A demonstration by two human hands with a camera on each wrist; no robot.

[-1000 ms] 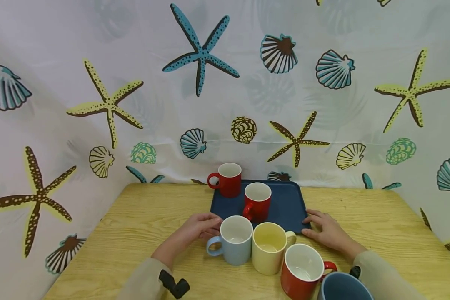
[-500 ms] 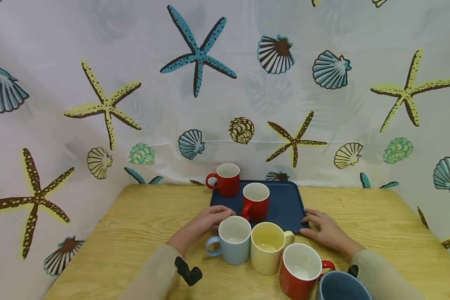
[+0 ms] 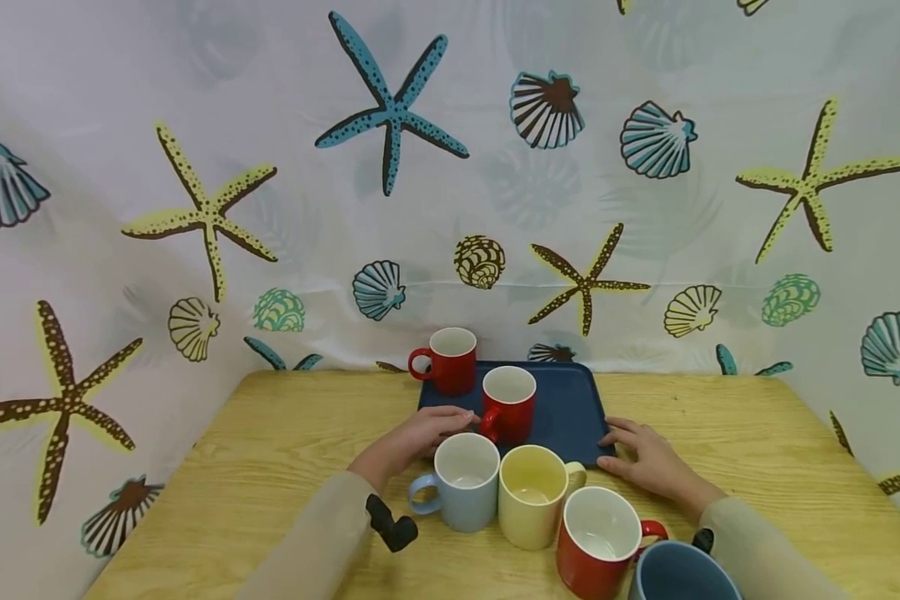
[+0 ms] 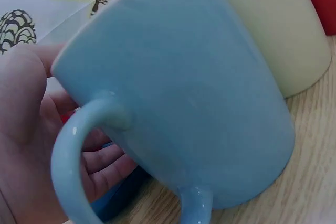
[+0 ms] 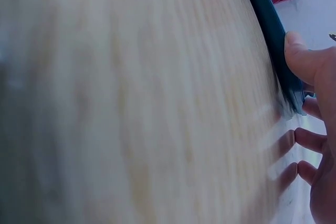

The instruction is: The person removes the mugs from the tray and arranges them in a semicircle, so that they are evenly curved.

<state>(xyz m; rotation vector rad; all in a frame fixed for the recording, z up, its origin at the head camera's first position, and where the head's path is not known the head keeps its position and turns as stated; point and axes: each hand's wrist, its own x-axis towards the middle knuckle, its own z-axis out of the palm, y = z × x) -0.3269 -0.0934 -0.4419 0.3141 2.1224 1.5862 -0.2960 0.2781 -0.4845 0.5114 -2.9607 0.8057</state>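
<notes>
My left hand [image 3: 438, 427] reaches over the front left of the dark blue tray [image 3: 566, 417], behind the light blue mug [image 3: 467, 492]. Its fingertips are right at the handle of a red mug [image 3: 510, 412] standing on the tray. The light blue mug hides part of this hand in the left wrist view, where the relaxed fingers [image 4: 107, 169] show past the handle. At the tray's front right corner, my right hand [image 3: 645, 458] rests with loose fingers; its thumb [image 5: 299, 59] touches the rim. A second red mug [image 3: 453, 362] stands at the tray's back left.
In front of the tray, a yellow mug [image 3: 528, 508] stands close beside the light blue one. A red mug with a white inside [image 3: 592, 554] and a darker blue mug [image 3: 678, 575] follow toward the front right. A patterned curtain [image 3: 450, 192] hangs behind the wooden table [image 3: 300, 433].
My left hand has moved right and forward, from beside the light blue mug to the red mug's handle over the tray. My right hand stays at the tray's corner.
</notes>
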